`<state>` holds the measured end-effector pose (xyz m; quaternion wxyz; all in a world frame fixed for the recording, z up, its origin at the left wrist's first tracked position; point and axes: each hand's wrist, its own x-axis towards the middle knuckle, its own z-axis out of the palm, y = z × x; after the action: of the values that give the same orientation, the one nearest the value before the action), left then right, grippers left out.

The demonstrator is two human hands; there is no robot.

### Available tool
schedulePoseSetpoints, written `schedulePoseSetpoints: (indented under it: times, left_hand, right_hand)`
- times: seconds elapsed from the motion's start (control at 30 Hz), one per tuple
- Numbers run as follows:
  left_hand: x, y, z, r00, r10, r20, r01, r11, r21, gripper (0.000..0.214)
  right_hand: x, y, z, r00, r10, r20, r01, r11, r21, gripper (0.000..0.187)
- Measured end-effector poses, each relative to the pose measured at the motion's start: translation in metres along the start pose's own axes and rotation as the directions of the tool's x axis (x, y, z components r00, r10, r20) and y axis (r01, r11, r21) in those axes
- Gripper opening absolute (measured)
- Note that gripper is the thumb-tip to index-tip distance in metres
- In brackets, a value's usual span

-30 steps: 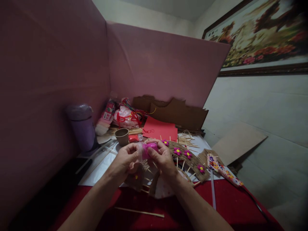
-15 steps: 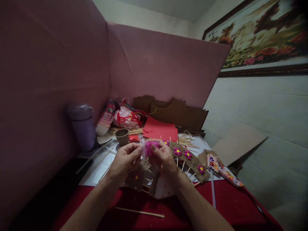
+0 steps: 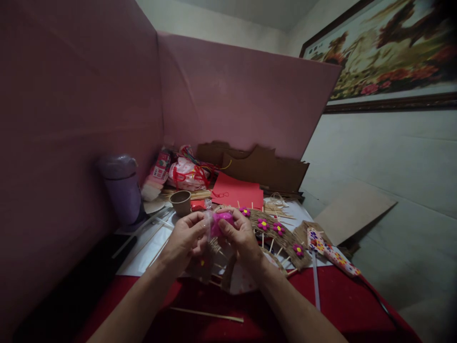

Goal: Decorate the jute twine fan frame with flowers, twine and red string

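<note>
Purple jar (image 3: 121, 188) and brown cup (image 3: 181, 202) stand at the left of the tabletop (image 3: 339, 295). Left hand (image 3: 185, 237) and right hand (image 3: 240, 237) are close together, both pinched on a clear bag (image 3: 218, 223) of pink stuff held just above the tabletop, near the cup. Woven strip (image 3: 276, 234) with pink flowers lies just right of the hands.

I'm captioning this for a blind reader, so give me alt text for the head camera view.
Left hand and right hand pinch a small clear plastic bag of bright pink material above a woven straw strip with pink flowers, on a cluttered red-clothed table; a small brown cup stands behind.
</note>
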<state>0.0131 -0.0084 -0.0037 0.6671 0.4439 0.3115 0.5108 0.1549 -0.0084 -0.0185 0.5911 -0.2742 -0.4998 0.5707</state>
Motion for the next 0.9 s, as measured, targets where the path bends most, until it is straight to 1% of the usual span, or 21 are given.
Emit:
schedulePoseSetpoints:
  times: [0.17,0.3,0.37,0.5,0.57,0.63,0.7,0.77,0.83,0.9]
  left_hand:
    - [0.0,-0.002,0.0,0.999,0.048,0.007,-0.048,0.997,0.054,0.036]
    - [0.0,-0.002,-0.001,0.996,0.064,-0.062,-0.058,0.994,0.095,0.041]
    - [0.0,-0.001,-0.002,0.996,0.048,-0.074,-0.041,0.995,0.096,0.041]
    - [-0.001,0.003,-0.001,0.999,-0.008,-0.05,0.011,0.999,0.053,0.038]
    - [-0.001,0.003,0.0,0.999,-0.01,-0.046,0.011,1.0,0.016,0.041]
    - [0.0,0.001,0.0,1.0,0.003,-0.014,-0.003,1.0,0.003,0.044]
    - [0.0,-0.002,-0.001,1.0,0.005,0.031,-0.006,0.999,0.046,0.045]
    - [0.0,-0.005,-0.002,0.999,-0.002,0.05,-0.003,0.994,0.106,0.042]
    - [0.0,-0.006,-0.003,0.999,0.005,0.04,-0.011,0.989,0.15,0.038]
    - [-0.001,-0.006,-0.001,0.999,0.047,0.003,-0.047,0.983,0.178,0.037]
  right_hand:
    - [-0.001,-0.001,0.001,1.0,-0.002,0.007,0.002,1.0,-0.018,0.032]
    - [0.002,0.001,-0.001,1.0,0.003,-0.009,-0.004,0.995,-0.1,0.034]
    - [0.003,0.003,-0.002,1.0,-0.004,-0.03,0.0,0.993,-0.115,0.035]
    - [0.006,0.007,-0.005,0.998,-0.02,-0.055,0.017,0.999,-0.044,0.036]
    - [0.008,0.008,-0.005,0.997,-0.021,-0.072,0.02,1.0,-0.014,0.035]
    - [0.009,0.008,-0.005,0.995,-0.014,-0.098,0.014,1.0,-0.002,0.035]
    - [0.009,0.007,-0.005,0.992,-0.024,-0.124,0.023,1.0,-0.004,0.035]
    - [0.01,0.007,-0.005,0.989,-0.051,-0.138,0.049,0.999,-0.02,0.036]
    - [0.011,0.006,-0.006,0.987,-0.071,-0.146,0.065,0.997,-0.044,0.036]
    - [0.01,0.006,-0.006,0.984,-0.086,-0.157,0.077,0.995,-0.061,0.035]
